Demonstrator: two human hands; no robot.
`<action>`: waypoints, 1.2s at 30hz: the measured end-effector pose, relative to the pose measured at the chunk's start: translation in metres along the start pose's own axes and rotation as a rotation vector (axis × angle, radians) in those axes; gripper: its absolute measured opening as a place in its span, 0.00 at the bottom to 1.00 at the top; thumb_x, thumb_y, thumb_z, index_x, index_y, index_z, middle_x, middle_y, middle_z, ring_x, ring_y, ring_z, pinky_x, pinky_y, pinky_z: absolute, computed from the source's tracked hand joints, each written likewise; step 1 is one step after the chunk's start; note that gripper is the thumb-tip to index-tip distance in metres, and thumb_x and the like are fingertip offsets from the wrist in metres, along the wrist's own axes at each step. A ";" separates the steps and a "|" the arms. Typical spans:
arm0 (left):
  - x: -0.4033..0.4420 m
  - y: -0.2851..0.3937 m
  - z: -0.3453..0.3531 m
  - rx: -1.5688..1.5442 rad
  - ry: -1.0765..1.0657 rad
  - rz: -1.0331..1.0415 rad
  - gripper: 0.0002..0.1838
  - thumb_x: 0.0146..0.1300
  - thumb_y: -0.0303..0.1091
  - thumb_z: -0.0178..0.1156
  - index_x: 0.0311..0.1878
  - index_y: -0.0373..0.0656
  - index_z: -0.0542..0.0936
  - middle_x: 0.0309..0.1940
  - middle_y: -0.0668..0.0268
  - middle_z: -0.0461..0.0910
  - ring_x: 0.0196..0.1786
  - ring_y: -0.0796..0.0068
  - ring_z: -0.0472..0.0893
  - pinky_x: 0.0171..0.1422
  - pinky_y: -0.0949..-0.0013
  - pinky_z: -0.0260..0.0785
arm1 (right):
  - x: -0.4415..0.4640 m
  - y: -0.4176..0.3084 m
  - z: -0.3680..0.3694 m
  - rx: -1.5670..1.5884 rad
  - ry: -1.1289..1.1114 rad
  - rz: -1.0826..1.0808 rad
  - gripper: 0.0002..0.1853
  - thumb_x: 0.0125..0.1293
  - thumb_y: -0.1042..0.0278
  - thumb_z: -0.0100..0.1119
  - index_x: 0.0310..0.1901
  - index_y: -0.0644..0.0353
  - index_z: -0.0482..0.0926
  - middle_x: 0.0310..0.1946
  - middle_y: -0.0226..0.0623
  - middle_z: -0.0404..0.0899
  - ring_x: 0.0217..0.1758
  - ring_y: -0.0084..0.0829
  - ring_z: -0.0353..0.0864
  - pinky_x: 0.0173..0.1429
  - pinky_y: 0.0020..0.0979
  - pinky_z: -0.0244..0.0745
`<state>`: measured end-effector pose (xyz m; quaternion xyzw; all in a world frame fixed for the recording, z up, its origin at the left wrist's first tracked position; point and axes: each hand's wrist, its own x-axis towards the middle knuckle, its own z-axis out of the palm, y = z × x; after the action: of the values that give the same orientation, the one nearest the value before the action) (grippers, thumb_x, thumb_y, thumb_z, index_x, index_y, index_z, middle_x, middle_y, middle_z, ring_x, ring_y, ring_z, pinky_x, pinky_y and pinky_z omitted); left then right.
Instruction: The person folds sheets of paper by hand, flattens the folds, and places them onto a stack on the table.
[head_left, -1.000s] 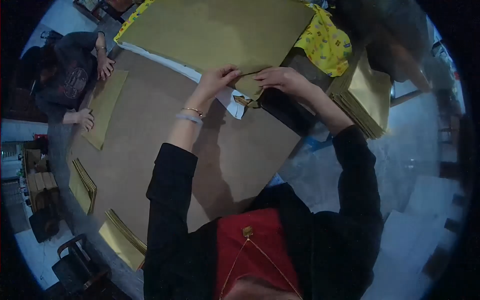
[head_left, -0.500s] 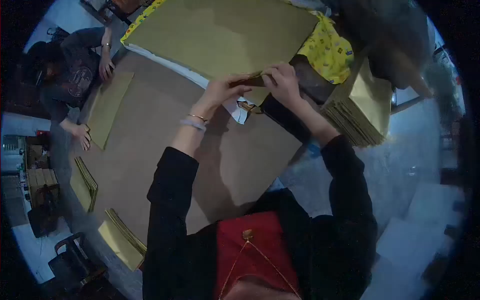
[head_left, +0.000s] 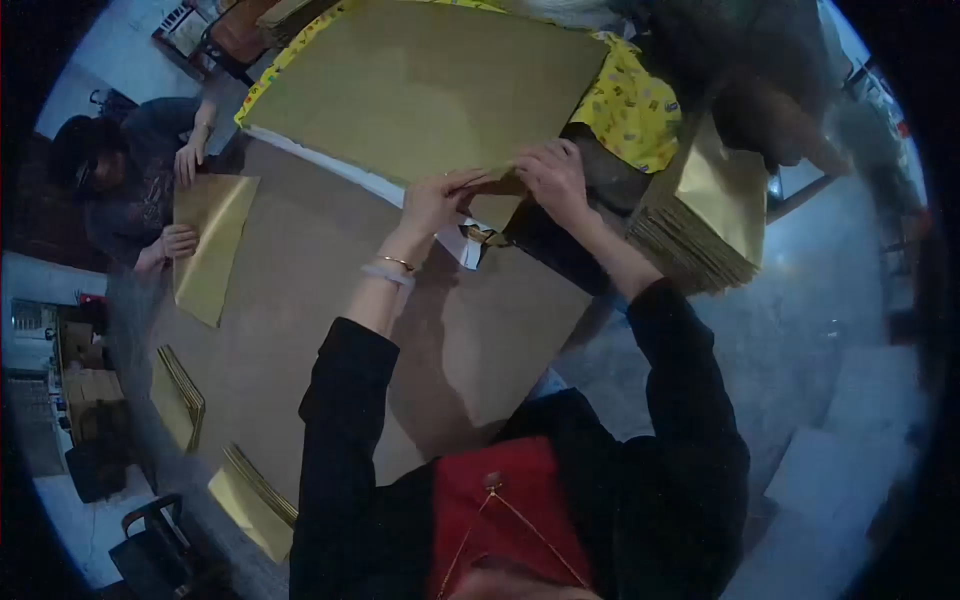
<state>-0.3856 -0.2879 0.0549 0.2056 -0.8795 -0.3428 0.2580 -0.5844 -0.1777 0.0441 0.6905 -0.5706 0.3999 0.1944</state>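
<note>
My left hand (head_left: 434,208) is bent round the near corner of a large brown sheet (head_left: 440,95), its fingers closed on the edge. Close by on the right, my right hand (head_left: 552,182) pinches the same edge, fingers bent over it. A small fold of the sheet rises between the two hands. Beneath them a white strip (head_left: 463,247) with a torn-looking end lies against the brown tabletop (head_left: 330,270). Yellow patterned material (head_left: 632,105) shows along the sheet's right and far left edges.
Stacked gold-brown sheets (head_left: 715,205) stand at the right. Two smaller folded stacks, one (head_left: 180,398) above the other (head_left: 252,505), lie at the table's left edge. At the far left a co-worker (head_left: 125,170) handles a gold-brown sheet (head_left: 217,245). Another person's dark shape is at upper right.
My fingers have shifted slightly on the sheet's corner, and the view has moved a little. The co-worker's lower hand has moved up onto the gold-brown sheet, whose left side now appears raised.
</note>
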 end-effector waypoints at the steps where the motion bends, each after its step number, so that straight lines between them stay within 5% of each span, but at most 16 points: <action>1: 0.003 0.002 -0.003 0.032 -0.010 0.057 0.16 0.62 0.29 0.59 0.54 0.50 0.80 0.46 0.62 0.83 0.39 0.70 0.84 0.42 0.70 0.76 | 0.005 -0.004 0.001 -0.013 0.040 0.021 0.08 0.51 0.74 0.65 0.35 0.54 0.81 0.38 0.30 0.80 0.48 0.34 0.77 0.58 0.39 0.62; 4: 0.011 0.007 -0.007 -0.085 -0.037 -0.098 0.17 0.60 0.33 0.61 0.54 0.49 0.80 0.45 0.59 0.83 0.48 0.64 0.82 0.51 0.66 0.73 | 0.013 -0.005 0.004 -0.034 0.082 -0.031 0.09 0.52 0.73 0.65 0.36 0.53 0.80 0.39 0.30 0.80 0.48 0.33 0.77 0.57 0.39 0.63; 6: 0.016 0.005 -0.009 0.045 -0.036 -0.048 0.16 0.62 0.32 0.58 0.53 0.46 0.80 0.43 0.57 0.83 0.47 0.62 0.82 0.50 0.65 0.73 | 0.013 -0.012 0.000 -0.012 0.125 -0.045 0.10 0.53 0.72 0.64 0.39 0.52 0.79 0.42 0.30 0.80 0.48 0.33 0.77 0.57 0.38 0.62; 12: 0.038 -0.008 -0.021 0.017 0.272 -0.426 0.13 0.65 0.32 0.53 0.49 0.42 0.80 0.42 0.58 0.83 0.41 0.64 0.82 0.50 0.67 0.71 | -0.005 -0.042 -0.026 0.059 0.178 0.074 0.09 0.59 0.73 0.59 0.42 0.54 0.77 0.48 0.33 0.77 0.51 0.35 0.75 0.57 0.37 0.62; 15: 0.056 -0.013 -0.034 -0.398 0.524 -0.134 0.11 0.67 0.31 0.54 0.48 0.37 0.80 0.37 0.62 0.83 0.40 0.78 0.80 0.47 0.72 0.70 | -0.022 -0.043 -0.034 0.079 0.098 0.109 0.09 0.60 0.74 0.58 0.43 0.56 0.78 0.48 0.35 0.77 0.52 0.36 0.75 0.58 0.38 0.62; 16: 0.049 0.017 -0.058 -0.136 0.458 0.054 0.10 0.67 0.29 0.55 0.48 0.36 0.79 0.37 0.63 0.83 0.38 0.80 0.78 0.46 0.74 0.70 | -0.021 -0.040 -0.037 0.054 0.106 0.098 0.12 0.61 0.73 0.59 0.47 0.55 0.76 0.48 0.34 0.78 0.50 0.39 0.77 0.57 0.40 0.66; 18: 0.050 0.002 -0.077 0.046 0.526 0.059 0.10 0.67 0.29 0.56 0.47 0.35 0.79 0.35 0.68 0.82 0.36 0.82 0.76 0.43 0.75 0.70 | -0.019 -0.031 -0.041 0.073 0.111 0.213 0.19 0.61 0.73 0.59 0.55 0.54 0.73 0.54 0.36 0.75 0.55 0.42 0.74 0.59 0.41 0.65; 20: 0.033 0.052 -0.101 -0.212 0.574 0.175 0.09 0.66 0.27 0.56 0.47 0.37 0.80 0.30 0.73 0.79 0.32 0.85 0.74 0.37 0.76 0.68 | -0.013 -0.015 -0.042 0.188 0.063 0.571 0.33 0.62 0.71 0.61 0.68 0.55 0.59 0.65 0.44 0.64 0.67 0.45 0.62 0.68 0.44 0.57; 21: 0.023 0.069 -0.119 -0.153 0.506 0.008 0.10 0.66 0.25 0.56 0.49 0.36 0.80 0.35 0.71 0.80 0.38 0.83 0.75 0.43 0.76 0.69 | 0.000 -0.007 -0.048 0.313 0.038 0.751 0.38 0.63 0.69 0.61 0.71 0.56 0.53 0.69 0.46 0.58 0.72 0.45 0.56 0.72 0.45 0.53; 22: 0.009 0.078 -0.131 -0.094 0.444 -0.153 0.12 0.65 0.24 0.57 0.51 0.36 0.79 0.39 0.69 0.82 0.43 0.82 0.77 0.49 0.76 0.70 | 0.008 0.002 -0.053 0.418 0.064 0.797 0.48 0.62 0.67 0.63 0.74 0.56 0.38 0.73 0.48 0.44 0.75 0.44 0.47 0.75 0.44 0.47; 25: -0.035 0.082 -0.160 -0.105 0.562 -0.063 0.12 0.66 0.25 0.56 0.51 0.35 0.79 0.37 0.73 0.79 0.40 0.84 0.74 0.46 0.77 0.68 | 0.024 0.037 -0.036 0.378 0.092 0.943 0.55 0.60 0.65 0.65 0.73 0.53 0.28 0.75 0.45 0.30 0.77 0.43 0.40 0.77 0.43 0.41; 27: -0.063 0.115 -0.174 -0.088 0.651 0.047 0.13 0.64 0.22 0.56 0.52 0.35 0.79 0.38 0.73 0.79 0.41 0.87 0.75 0.48 0.79 0.68 | 0.013 0.087 0.011 0.133 0.200 0.763 0.57 0.59 0.61 0.67 0.73 0.51 0.26 0.75 0.44 0.31 0.76 0.44 0.41 0.77 0.46 0.41; 29: -0.092 0.140 -0.193 -0.220 0.697 0.047 0.15 0.64 0.21 0.55 0.53 0.36 0.78 0.41 0.71 0.80 0.45 0.85 0.76 0.54 0.78 0.68 | 0.010 0.145 0.057 0.223 0.276 0.328 0.55 0.58 0.57 0.68 0.74 0.50 0.33 0.75 0.42 0.31 0.75 0.44 0.44 0.77 0.46 0.43; 32: -0.139 0.179 -0.227 -0.055 0.846 0.024 0.13 0.65 0.27 0.59 0.53 0.38 0.79 0.41 0.72 0.80 0.45 0.85 0.76 0.52 0.78 0.68 | 0.056 0.085 0.011 0.770 0.533 0.582 0.47 0.54 0.66 0.71 0.72 0.51 0.52 0.72 0.38 0.48 0.73 0.40 0.50 0.70 0.49 0.59; 33: -0.160 0.184 -0.252 0.206 0.836 -0.056 0.14 0.66 0.32 0.60 0.53 0.40 0.79 0.39 0.73 0.81 0.45 0.85 0.77 0.50 0.77 0.69 | 0.068 0.073 -0.005 0.951 0.475 0.500 0.45 0.57 0.70 0.69 0.72 0.52 0.51 0.69 0.38 0.53 0.71 0.38 0.54 0.68 0.44 0.62; 36: -0.210 0.234 -0.277 -0.239 0.811 0.001 0.15 0.67 0.34 0.58 0.55 0.42 0.78 0.41 0.72 0.82 0.48 0.81 0.78 0.55 0.72 0.70 | 0.106 0.053 -0.043 1.398 0.202 0.344 0.41 0.62 0.77 0.61 0.73 0.56 0.49 0.58 0.35 0.69 0.65 0.32 0.65 0.63 0.32 0.68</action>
<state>-0.1003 -0.1532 0.3300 0.2922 -0.6610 -0.3335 0.6053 -0.6455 -0.2284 0.1423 0.5136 -0.2616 0.7576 -0.3061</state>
